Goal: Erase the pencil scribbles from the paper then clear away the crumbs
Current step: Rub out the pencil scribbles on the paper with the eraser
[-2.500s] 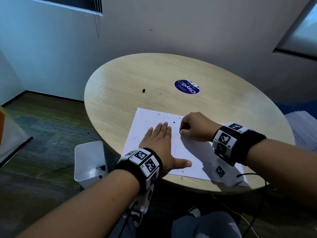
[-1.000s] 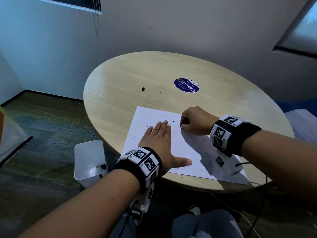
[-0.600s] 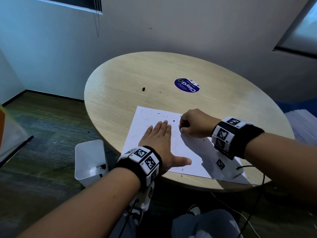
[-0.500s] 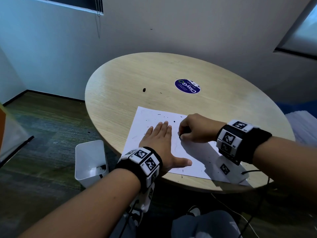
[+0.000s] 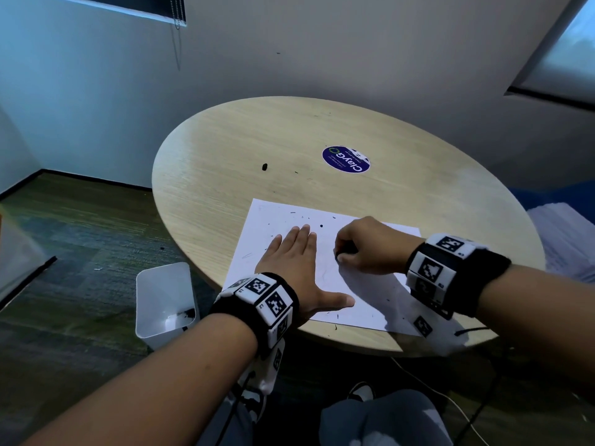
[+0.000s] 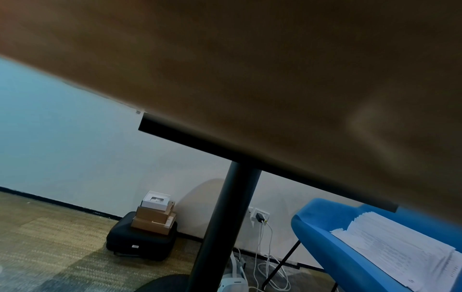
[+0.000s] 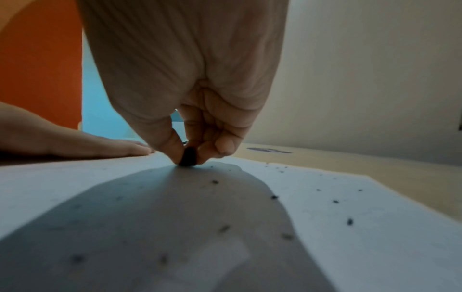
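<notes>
At the grip itself, the right hand (image 7: 190, 110) pinches a small dark eraser (image 7: 188, 157) between thumb and curled fingers, its lower end pressed onto the paper (image 5: 360, 294). Over the last couple of seconds this hand has gone away from the body and come back again, ending about where it started, which reads as a back-and-forth rubbing stroke over the same patch, so the erasing step is probably still under way. Just to the left of the grip, the left hand (image 5: 299, 268) lies flat with straight fingers, pinning the sheet, and it has not shifted. Only faint pencil marks (image 5: 323, 273) show between the two hands, too pale to judge how much remains. Dark crumbs (image 7: 275, 197) lie scattered around and beyond the eraser, on the sheet and a few on the table (image 5: 257, 140), so clearing has yet to begin. Farther left, on the floor, stands a white bin (image 5: 154, 284).
</notes>
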The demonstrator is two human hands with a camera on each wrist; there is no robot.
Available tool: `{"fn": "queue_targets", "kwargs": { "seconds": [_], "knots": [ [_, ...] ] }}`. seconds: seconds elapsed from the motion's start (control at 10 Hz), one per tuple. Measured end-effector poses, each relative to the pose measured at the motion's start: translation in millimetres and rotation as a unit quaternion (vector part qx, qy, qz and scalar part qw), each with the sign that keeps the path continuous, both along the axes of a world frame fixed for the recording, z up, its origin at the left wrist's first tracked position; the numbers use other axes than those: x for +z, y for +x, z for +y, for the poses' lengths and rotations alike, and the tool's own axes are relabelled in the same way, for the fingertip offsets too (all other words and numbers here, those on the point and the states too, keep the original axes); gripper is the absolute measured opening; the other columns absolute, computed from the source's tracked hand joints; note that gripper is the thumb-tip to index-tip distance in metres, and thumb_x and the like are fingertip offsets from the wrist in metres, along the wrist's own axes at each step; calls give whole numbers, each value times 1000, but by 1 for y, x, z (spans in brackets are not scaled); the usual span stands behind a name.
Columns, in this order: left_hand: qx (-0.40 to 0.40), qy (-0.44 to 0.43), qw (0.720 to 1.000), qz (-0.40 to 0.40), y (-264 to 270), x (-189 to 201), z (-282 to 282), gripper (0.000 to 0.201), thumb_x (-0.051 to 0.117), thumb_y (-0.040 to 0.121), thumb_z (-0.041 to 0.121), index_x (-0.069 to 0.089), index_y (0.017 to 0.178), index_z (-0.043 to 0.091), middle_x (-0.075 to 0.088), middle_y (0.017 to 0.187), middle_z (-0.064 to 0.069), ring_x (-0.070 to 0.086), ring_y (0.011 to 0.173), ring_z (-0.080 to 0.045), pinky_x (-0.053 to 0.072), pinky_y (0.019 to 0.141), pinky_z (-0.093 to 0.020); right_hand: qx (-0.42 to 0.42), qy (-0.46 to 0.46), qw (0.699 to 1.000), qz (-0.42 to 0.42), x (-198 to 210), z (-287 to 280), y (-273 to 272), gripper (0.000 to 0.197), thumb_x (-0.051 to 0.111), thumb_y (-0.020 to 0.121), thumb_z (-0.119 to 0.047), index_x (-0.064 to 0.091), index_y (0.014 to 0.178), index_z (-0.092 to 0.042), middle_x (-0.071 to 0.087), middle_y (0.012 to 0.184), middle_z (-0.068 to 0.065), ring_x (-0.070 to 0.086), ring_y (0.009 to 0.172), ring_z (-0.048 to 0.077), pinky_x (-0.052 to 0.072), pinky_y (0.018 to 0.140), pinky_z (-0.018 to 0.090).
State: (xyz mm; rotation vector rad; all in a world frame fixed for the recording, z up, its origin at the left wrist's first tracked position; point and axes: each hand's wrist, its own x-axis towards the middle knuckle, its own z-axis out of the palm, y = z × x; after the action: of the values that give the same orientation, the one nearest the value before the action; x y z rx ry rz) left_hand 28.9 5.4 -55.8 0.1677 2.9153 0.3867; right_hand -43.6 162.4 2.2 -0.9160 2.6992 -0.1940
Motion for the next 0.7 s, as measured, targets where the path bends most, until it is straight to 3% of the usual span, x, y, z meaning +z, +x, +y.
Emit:
{"fn": "queue_targets", "kwargs": {
  "seconds": [0.1,0.3,0.5,0.7],
  "knots": [
    [1,-3,1000,-1,1,1,1,133,42,65,95,-12,156,13,-19,164,1,-20,150,-13,-11,121,-37,-40,11,998,46,2,5,-12,15,57,83,-13,71,87,-11,71,90,1,63,86,18,49,74,27],
    [1,3,1000,2,0,-1,0,134,43,65,95,-11,156,13,-18,164,0,-19,150,-13,-10,122,-38,10,-15,1000,-19,-1,-2,15,12,59,83,-16,71,85,-17,70,85,-6,62,82,10,50,74,24],
    [2,-3,1000,2,0,0,0,134,42,65,95,-12,156,13,-19,164,0,-19,150,-14,-10,122,-38,-71,-14,997,31,3,12,-2,15,56,81,-13,71,83,-12,70,86,-4,64,85,15,52,75,29],
    [3,0,1000,12,0,-2,1,131,44,67,92,-11,156,13,-18,164,0,-19,150,-13,-10,122,-37,5,-13,1000,-17,0,-2,25,12,58,83,-16,70,85,-15,70,84,-7,62,80,10,51,73,24]
  ]
}}
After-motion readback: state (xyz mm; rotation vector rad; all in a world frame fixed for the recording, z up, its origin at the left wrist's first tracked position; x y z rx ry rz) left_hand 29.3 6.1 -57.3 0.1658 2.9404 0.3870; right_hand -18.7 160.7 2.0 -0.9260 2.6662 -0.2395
